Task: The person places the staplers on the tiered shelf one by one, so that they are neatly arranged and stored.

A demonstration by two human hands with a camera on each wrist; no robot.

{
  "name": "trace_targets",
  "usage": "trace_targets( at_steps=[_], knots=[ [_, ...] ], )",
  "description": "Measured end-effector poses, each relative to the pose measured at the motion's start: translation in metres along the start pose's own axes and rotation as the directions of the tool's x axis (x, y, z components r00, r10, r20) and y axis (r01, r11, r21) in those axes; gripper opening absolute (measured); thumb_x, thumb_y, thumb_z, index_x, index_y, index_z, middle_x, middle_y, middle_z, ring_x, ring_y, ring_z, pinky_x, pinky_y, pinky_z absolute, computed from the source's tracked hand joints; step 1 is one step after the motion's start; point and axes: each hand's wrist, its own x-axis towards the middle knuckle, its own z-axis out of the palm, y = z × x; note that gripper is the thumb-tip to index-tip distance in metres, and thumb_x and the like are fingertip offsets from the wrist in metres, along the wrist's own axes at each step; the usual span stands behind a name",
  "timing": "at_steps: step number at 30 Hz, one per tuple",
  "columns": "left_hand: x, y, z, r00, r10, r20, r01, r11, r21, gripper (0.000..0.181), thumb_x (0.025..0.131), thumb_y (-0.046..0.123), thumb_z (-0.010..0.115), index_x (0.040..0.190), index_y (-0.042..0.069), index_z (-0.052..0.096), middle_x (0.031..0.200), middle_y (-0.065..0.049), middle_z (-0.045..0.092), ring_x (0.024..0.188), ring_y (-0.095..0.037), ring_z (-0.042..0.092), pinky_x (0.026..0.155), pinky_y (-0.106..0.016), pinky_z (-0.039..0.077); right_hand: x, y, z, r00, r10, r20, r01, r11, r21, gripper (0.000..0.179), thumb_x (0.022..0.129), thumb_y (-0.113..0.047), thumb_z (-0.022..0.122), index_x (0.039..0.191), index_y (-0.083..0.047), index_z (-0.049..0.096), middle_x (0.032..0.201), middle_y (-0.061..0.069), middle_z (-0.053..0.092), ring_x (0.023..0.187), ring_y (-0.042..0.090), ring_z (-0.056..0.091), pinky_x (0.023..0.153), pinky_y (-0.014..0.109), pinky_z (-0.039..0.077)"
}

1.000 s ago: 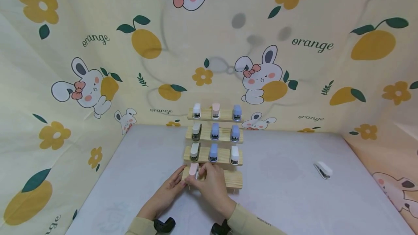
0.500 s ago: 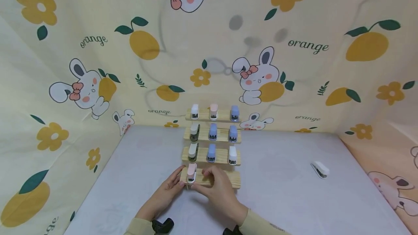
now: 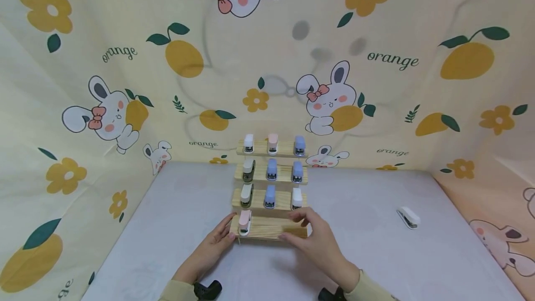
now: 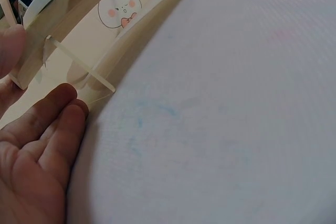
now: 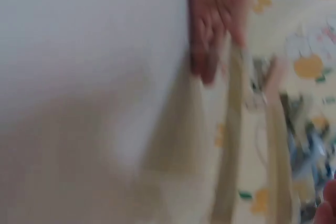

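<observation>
A pink mini stapler (image 3: 244,221) stands upright at the left end of the lowest step of a wooden tiered rack (image 3: 267,228). My left hand (image 3: 212,246) holds that step's left end between thumb and index finger; in the left wrist view its other fingers (image 4: 58,124) stretch out beneath, close to a thin support leg (image 4: 81,64). Over the step's right end hovers my right hand (image 3: 325,246), thumb and fingers spread apart with nothing between them. Only its fingertips (image 5: 326,203) show in the blurred right wrist view.
Higher steps carry several staplers: white, pink and blue ones on top, more blue ones such as this blue stapler (image 3: 270,197) below. A white stapler (image 3: 408,218) lies on the white tabletop (image 3: 363,254) at right. A printed cloth (image 3: 259,50) hangs behind.
My right hand has let go of the pink stapler, leaving it on the lowest step, and has moved right along that step. My left hand stays at the step's left end.
</observation>
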Motion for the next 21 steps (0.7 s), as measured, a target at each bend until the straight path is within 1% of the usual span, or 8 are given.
trace_targets(
  at_steps=[2, 4, 6, 7, 13, 17, 21],
  knots=[
    [0.0, 0.0, 0.0, 1.0, 0.0, 0.002, 0.0, 1.0, -0.002, 0.067, 0.099, 0.035, 0.053, 0.155, 0.021, 0.021, 0.154, -0.015, 0.031, 0.142, -0.029, 0.025, 0.115, -0.049, 0.017, 0.001, 0.004, -0.015, 0.999, -0.027, -0.045, 0.026, 0.999, -0.03, 0.045, 0.073, -0.024, 0.087, 0.109, -0.017, 0.061, 0.107, -0.01, 0.064, 0.089, 0.016, 0.059, 0.073, 0.027, 0.049],
    [0.0, 0.001, 0.0, 1.0, 0.002, 0.005, -0.002, 1.0, -0.006, 0.067, 0.099, 0.034, 0.053, 0.155, 0.021, 0.021, 0.154, -0.015, 0.031, 0.142, -0.029, 0.024, 0.115, -0.049, 0.016, 0.003, 0.009, -0.031, 0.996, -0.026, -0.083, 0.02, 0.998, -0.067, 0.047, 0.073, -0.022, 0.087, 0.111, -0.015, 0.06, 0.108, -0.009, 0.064, 0.09, 0.013, 0.058, 0.073, 0.026, 0.048],
    [0.0, 0.0, 0.0, 1.0, 0.003, 0.007, -0.003, 1.0, -0.008, 0.067, 0.099, 0.034, 0.053, 0.156, 0.021, 0.02, 0.154, -0.016, 0.031, 0.142, -0.029, 0.024, 0.115, -0.049, 0.016, 0.004, 0.015, -0.045, 0.993, 0.006, -0.116, -0.019, 0.993, -0.113, 0.048, 0.073, -0.022, 0.087, 0.112, -0.016, 0.06, 0.108, -0.009, 0.063, 0.09, 0.011, 0.056, 0.073, 0.024, 0.047],
    [0.0, 0.001, -0.001, 1.0, 0.002, 0.006, -0.002, 1.0, -0.008, 0.067, 0.099, 0.034, 0.053, 0.156, 0.021, 0.02, 0.154, -0.016, 0.031, 0.142, -0.029, 0.024, 0.115, -0.049, 0.016, 0.004, 0.019, -0.051, 0.991, 0.02, -0.129, -0.037, 0.991, -0.13, 0.049, 0.073, -0.022, 0.087, 0.113, -0.016, 0.059, 0.108, -0.01, 0.063, 0.091, 0.011, 0.056, 0.074, 0.022, 0.046],
    [-0.001, 0.003, 0.0, 1.0, -0.006, 0.006, 0.006, 1.0, -0.007, 0.067, 0.099, 0.034, 0.053, 0.156, 0.02, 0.019, 0.153, -0.016, 0.031, 0.142, -0.029, 0.024, 0.115, -0.05, 0.016, 0.003, 0.048, -0.086, 0.974, 0.106, -0.199, -0.147, 0.967, -0.207, 0.056, 0.076, -0.025, 0.085, 0.122, -0.014, 0.056, 0.11, -0.001, 0.065, 0.092, 0.017, 0.055, 0.075, 0.018, 0.042],
    [-0.001, 0.005, 0.0, 1.0, -0.01, 0.007, 0.01, 1.0, -0.008, 0.068, 0.099, 0.036, 0.053, 0.156, 0.019, 0.019, 0.153, -0.016, 0.032, 0.142, -0.03, 0.024, 0.115, -0.05, 0.016, 0.0, 0.069, -0.104, 0.951, 0.187, -0.247, -0.249, 0.935, -0.251, 0.06, 0.079, -0.032, 0.083, 0.127, -0.013, 0.054, 0.112, 0.0, 0.065, 0.096, 0.015, 0.052, 0.076, 0.018, 0.041],
    [-0.001, 0.005, 0.0, 1.0, -0.013, 0.007, 0.013, 1.0, -0.003, 0.069, 0.099, 0.038, 0.053, 0.156, 0.019, 0.019, 0.154, -0.016, 0.031, 0.143, -0.03, 0.023, 0.115, -0.051, 0.016, -0.004, 0.089, -0.124, 0.927, 0.263, -0.268, -0.333, 0.906, -0.26, 0.063, 0.081, -0.038, 0.079, 0.132, -0.013, 0.052, 0.117, 0.003, 0.064, 0.102, 0.018, 0.051, 0.077, 0.021, 0.039]
  ],
)
